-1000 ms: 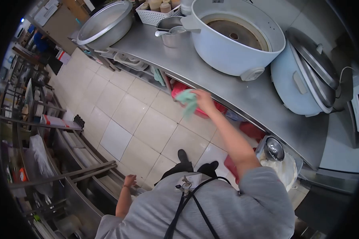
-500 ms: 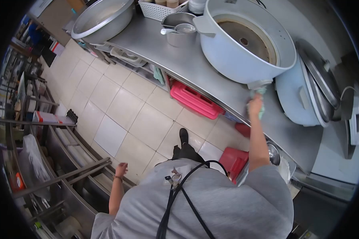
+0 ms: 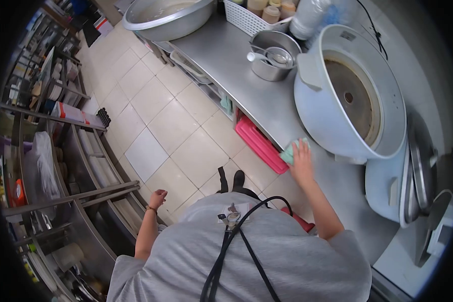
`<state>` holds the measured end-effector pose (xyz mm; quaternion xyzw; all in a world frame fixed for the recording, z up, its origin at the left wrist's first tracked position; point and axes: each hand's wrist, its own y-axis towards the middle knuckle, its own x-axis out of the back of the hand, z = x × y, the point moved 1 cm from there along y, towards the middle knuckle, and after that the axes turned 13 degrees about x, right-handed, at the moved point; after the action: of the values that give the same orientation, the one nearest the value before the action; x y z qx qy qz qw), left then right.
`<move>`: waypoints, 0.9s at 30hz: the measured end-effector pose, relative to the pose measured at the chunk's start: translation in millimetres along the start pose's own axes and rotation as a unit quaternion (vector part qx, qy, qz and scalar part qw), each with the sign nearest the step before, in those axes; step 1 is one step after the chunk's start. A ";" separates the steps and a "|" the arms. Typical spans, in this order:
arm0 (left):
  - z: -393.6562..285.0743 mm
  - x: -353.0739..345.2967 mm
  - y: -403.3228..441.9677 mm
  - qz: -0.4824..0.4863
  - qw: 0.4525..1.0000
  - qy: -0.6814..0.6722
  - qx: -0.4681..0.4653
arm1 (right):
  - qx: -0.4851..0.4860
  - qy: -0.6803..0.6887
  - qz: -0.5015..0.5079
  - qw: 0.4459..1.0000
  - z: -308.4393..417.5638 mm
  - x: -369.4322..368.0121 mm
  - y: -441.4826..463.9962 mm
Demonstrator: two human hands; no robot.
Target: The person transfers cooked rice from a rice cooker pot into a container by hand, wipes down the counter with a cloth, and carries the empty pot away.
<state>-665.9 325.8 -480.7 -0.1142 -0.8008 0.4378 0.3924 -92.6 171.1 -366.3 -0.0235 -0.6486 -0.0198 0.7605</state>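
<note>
My right hand presses a light green cloth onto the front edge of the steel counter, beside a large pale blue cooker body that stands open. My left hand hangs low over the floor at my left side, its fingers curled together and nothing visible in it. A steel pot with a small strainer in it stands left of the cooker. To the right, a second pale blue cooker has metal lids leaning on it.
A wide metal basin and a white basket of bottles stand at the counter's far end. Under the counter is a red plastic lid. Steel shelving runs along the left, across the tiled floor.
My right hand has moved with the cloth from beside the cooker's front to the counter's front edge. The view has turned, and the counter now fills more of the right side.
</note>
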 end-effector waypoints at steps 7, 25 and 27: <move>3.4 -3.3 -6.1 0.002 0.999 -0.012 0.047 | 0.064 -0.038 -0.116 0.991 54.0 -28.3 206.5; -128.9 195.8 186.4 0.028 0.996 0.081 -0.002 | -0.281 0.012 -0.274 0.920 42.5 25.2 150.8; -144.0 208.4 201.5 0.030 0.996 0.080 -0.007 | -0.312 0.041 -0.225 0.922 31.9 -1.8 150.0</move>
<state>-732.3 642.6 -485.4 -0.1759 -0.7663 0.4331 0.4408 -115.3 322.8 -364.5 -0.1123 -0.5662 -0.3931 0.7157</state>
